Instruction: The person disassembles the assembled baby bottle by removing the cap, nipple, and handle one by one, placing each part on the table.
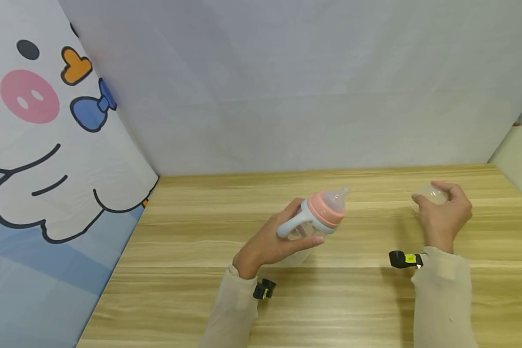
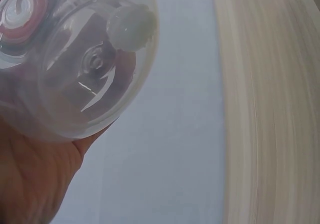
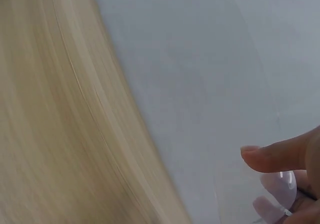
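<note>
My left hand point(image 1: 265, 244) grips a clear baby bottle point(image 1: 326, 210) round its body, above the table. The bottle is tilted, its nipple pointing up and to the right. It has a pink collar point(image 1: 319, 209) and pale blue handles point(image 1: 293, 224). In the left wrist view the bottle's clear base point(image 2: 75, 94) faces the camera, with a whitish straw weight point(image 2: 132, 28) inside. At the right, my right hand point(image 1: 445, 212) holds a clear domed bottle cap point(image 1: 435, 194) between thumb and fingers. Fingers show through the clear cap point(image 3: 282, 186) in the right wrist view.
The wood-grain table point(image 1: 191, 290) spans the front. A pale grey cloth wall point(image 1: 313, 96) rises behind its back edge, and a cartoon-printed cloth point(image 1: 35, 154) hangs at the left. Each wrist wears a small black camera, such as the right one point(image 1: 398, 259).
</note>
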Demonstrator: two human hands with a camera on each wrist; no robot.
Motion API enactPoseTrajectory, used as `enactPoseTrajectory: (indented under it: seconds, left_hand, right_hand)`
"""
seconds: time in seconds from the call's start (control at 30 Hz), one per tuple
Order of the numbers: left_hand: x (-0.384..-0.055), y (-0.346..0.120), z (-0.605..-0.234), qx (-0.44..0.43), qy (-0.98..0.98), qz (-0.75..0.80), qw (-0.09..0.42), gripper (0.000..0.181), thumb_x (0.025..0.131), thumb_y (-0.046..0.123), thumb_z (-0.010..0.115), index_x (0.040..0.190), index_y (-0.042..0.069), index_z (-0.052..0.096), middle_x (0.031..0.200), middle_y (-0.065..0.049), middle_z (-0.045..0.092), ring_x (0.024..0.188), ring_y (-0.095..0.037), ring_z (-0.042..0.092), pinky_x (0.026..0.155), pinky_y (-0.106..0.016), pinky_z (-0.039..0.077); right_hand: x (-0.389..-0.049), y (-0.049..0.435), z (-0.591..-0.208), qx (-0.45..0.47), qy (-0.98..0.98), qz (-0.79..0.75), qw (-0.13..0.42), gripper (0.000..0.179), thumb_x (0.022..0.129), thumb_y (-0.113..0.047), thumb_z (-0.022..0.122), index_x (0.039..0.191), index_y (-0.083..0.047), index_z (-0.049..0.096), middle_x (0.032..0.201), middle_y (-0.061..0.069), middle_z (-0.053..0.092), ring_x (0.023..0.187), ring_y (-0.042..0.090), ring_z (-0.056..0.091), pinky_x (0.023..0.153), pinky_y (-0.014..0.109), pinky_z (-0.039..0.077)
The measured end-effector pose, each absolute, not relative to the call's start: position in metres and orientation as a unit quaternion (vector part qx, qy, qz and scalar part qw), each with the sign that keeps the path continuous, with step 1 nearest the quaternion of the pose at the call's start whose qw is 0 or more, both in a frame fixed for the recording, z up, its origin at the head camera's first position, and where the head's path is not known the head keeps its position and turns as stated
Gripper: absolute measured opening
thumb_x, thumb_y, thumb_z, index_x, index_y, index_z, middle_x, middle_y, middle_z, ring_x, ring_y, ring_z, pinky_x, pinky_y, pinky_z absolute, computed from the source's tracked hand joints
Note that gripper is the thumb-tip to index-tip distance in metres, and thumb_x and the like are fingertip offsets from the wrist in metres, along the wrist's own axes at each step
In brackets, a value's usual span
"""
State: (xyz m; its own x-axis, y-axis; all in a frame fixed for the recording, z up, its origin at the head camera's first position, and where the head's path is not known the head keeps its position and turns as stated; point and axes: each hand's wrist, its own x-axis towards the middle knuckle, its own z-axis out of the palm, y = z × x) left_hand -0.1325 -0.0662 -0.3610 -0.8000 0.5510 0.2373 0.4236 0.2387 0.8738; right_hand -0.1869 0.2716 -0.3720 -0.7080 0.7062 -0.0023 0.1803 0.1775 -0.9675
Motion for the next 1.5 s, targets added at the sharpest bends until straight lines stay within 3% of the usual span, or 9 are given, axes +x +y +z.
enactPoseTrajectory:
  seconds: [0.23, 0.4, 0.6, 1.07, 1.2, 1.4, 1.5]
  left_hand:
    - [-0.131, -0.068, -0.36, 0.308, 0.785, 0.535, 0.057, 0.057, 0.092, 0.025, 0.075, 0.139, 0.028, 0.044, 0.114, 0.002, 0.066, 0.093, -0.012, 0.062, 0.082, -0.03, 0.056]
    - [-0.131, -0.069, -0.36, 0.307, 0.786, 0.533, 0.058, 0.057, 0.092, 0.025, 0.075, 0.139, 0.028, 0.044, 0.113, 0.001, 0.066, 0.094, -0.017, 0.063, 0.08, -0.027, 0.055]
    - [-0.131, -0.069, -0.361, 0.306, 0.782, 0.538, 0.065, 0.056, 0.092, 0.026, 0.074, 0.139, 0.028, 0.044, 0.113, 0.0, 0.066, 0.095, -0.025, 0.064, 0.079, -0.027, 0.056]
    - [-0.132, -0.067, -0.36, 0.312, 0.783, 0.536, 0.061, 0.056, 0.092, 0.024, 0.075, 0.139, 0.027, 0.044, 0.112, 0.001, 0.065, 0.093, -0.019, 0.062, 0.079, -0.027, 0.055]
    - [-0.132, -0.066, -0.36, 0.312, 0.784, 0.534, 0.06, 0.056, 0.092, 0.024, 0.075, 0.138, 0.028, 0.045, 0.113, 0.001, 0.065, 0.094, -0.017, 0.062, 0.08, -0.029, 0.056]
    - [-0.132, -0.066, -0.361, 0.314, 0.783, 0.534, 0.061, 0.057, 0.092, 0.024, 0.075, 0.139, 0.028, 0.045, 0.116, 0.001, 0.065, 0.097, -0.018, 0.063, 0.086, -0.042, 0.057]
    - [-0.133, -0.066, -0.361, 0.31, 0.785, 0.532, 0.064, 0.057, 0.092, 0.025, 0.075, 0.14, 0.028, 0.044, 0.116, 0.002, 0.065, 0.098, -0.021, 0.064, 0.086, -0.04, 0.057]
  right_hand:
    - [-0.19, 0.272, -0.373, -0.302, -0.742, 0.56, 0.212, 0.05, 0.081, 0.0, 0.08, 0.127, -0.018, 0.069, 0.143, -0.004, 0.061, 0.135, 0.009, 0.05, 0.118, 0.026, 0.038]
    - [-0.191, 0.271, -0.376, -0.31, -0.758, 0.545, 0.18, 0.051, 0.083, -0.004, 0.078, 0.132, -0.015, 0.066, 0.148, -0.001, 0.057, 0.139, 0.012, 0.048, 0.118, 0.027, 0.038]
    - [-0.192, 0.272, -0.38, -0.323, -0.762, 0.541, 0.148, 0.052, 0.086, -0.008, 0.077, 0.135, -0.017, 0.064, 0.152, 0.001, 0.053, 0.139, 0.017, 0.048, 0.114, 0.031, 0.044]
    - [-0.19, 0.277, -0.384, -0.337, -0.75, 0.553, 0.135, 0.049, 0.088, -0.012, 0.077, 0.135, -0.02, 0.065, 0.153, -0.001, 0.051, 0.139, 0.017, 0.047, 0.113, 0.033, 0.045]
    - [-0.189, 0.278, -0.386, -0.344, -0.739, 0.565, 0.127, 0.048, 0.089, -0.012, 0.075, 0.135, -0.021, 0.065, 0.153, -0.003, 0.05, 0.139, 0.017, 0.046, 0.113, 0.034, 0.045]
    - [-0.189, 0.279, -0.388, -0.344, -0.737, 0.569, 0.123, 0.047, 0.09, -0.013, 0.074, 0.136, -0.019, 0.064, 0.155, -0.002, 0.048, 0.144, 0.017, 0.042, 0.116, 0.035, 0.042]
    - [-0.19, 0.28, -0.39, -0.341, -0.742, 0.566, 0.118, 0.046, 0.091, -0.015, 0.074, 0.137, -0.018, 0.063, 0.157, -0.001, 0.045, 0.147, 0.017, 0.038, 0.118, 0.036, 0.04]
